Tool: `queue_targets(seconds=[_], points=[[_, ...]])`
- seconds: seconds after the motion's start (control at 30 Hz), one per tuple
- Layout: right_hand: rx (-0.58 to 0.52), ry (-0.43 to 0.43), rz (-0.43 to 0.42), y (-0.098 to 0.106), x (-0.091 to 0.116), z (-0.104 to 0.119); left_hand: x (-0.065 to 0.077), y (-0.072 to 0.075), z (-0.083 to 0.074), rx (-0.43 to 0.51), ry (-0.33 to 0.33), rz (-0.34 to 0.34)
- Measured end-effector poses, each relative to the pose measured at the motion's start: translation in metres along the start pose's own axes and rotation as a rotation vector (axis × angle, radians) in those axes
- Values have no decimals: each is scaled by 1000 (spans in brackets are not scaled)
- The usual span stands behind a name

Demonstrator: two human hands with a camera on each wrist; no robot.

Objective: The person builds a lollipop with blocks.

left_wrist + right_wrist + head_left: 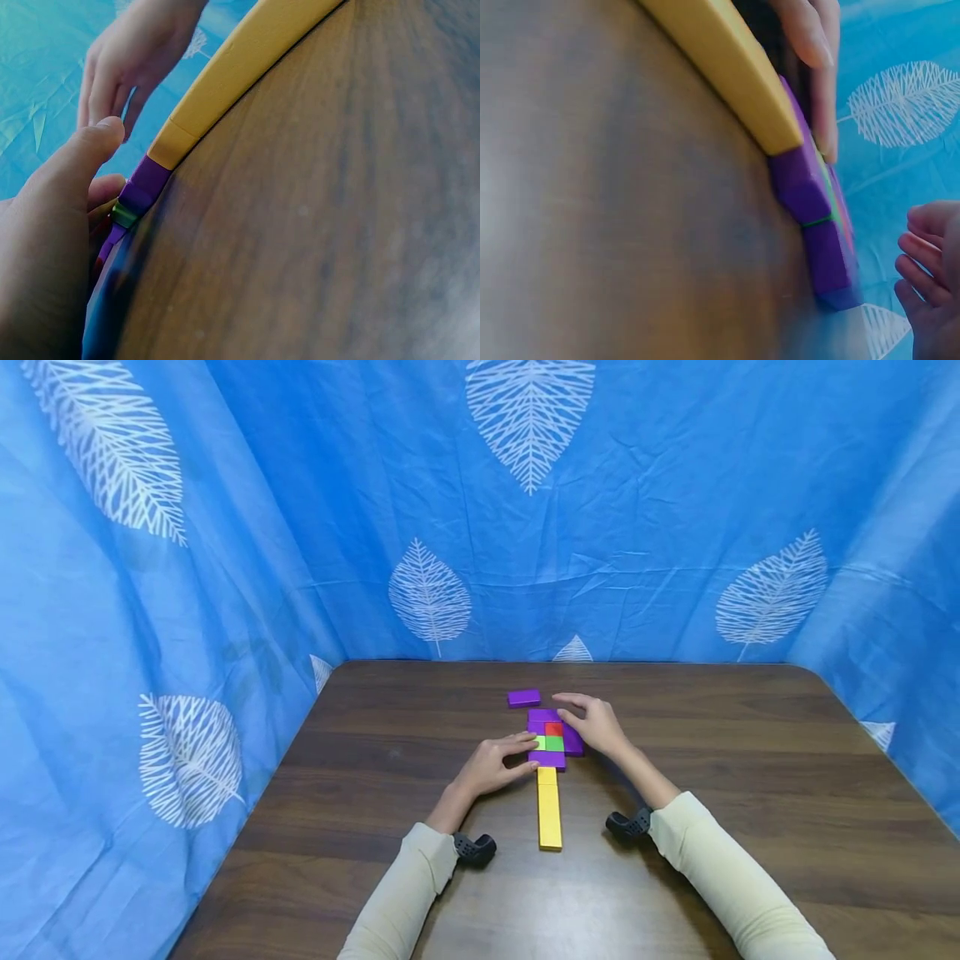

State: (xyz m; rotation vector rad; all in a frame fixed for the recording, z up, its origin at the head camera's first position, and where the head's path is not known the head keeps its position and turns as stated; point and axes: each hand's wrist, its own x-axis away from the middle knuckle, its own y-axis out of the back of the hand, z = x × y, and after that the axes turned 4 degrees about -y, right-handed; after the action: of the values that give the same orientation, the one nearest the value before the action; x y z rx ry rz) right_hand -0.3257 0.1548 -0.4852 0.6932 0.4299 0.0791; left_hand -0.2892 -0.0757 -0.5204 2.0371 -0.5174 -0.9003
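A flat cluster of blocks lies in the middle of the table: a red block [553, 729] and a green block [555, 743] with purple blocks [547, 761] around them. From its near side runs a strip of yellow blocks [550, 818]. My left hand [487, 767] rests against the cluster's left side, fingertips over the light green part and thumb by the near purple block. Hovering at the upper right of the cluster, my right hand [600, 727] has thumb and fingers apart with nothing between them; the right wrist view also shows its fingers [922, 262] loose.
A separate purple block [523, 699] lies beyond the cluster, slightly to the left. The brown wooden table [337, 793] ends at a blue curtain [637, 527] with white leaf prints. Each wrist wears a black camera mount [476, 850].
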Motion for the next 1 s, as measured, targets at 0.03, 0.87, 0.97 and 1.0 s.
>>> queue_targets(seconds=[0.03, 0.87, 0.97, 1.0], points=[[-6, 0, -4, 0, 5, 0, 0, 0, 0, -2, 0, -2], [114, 30, 99, -16, 47, -14, -2, -1, 3, -4, -25, -17], [133, 40, 97, -17, 47, -15, -1, -1, 3, -10, -22, -18], [139, 41, 97, -17, 48, -15, -1, -2, 3, -9, -22, -19]])
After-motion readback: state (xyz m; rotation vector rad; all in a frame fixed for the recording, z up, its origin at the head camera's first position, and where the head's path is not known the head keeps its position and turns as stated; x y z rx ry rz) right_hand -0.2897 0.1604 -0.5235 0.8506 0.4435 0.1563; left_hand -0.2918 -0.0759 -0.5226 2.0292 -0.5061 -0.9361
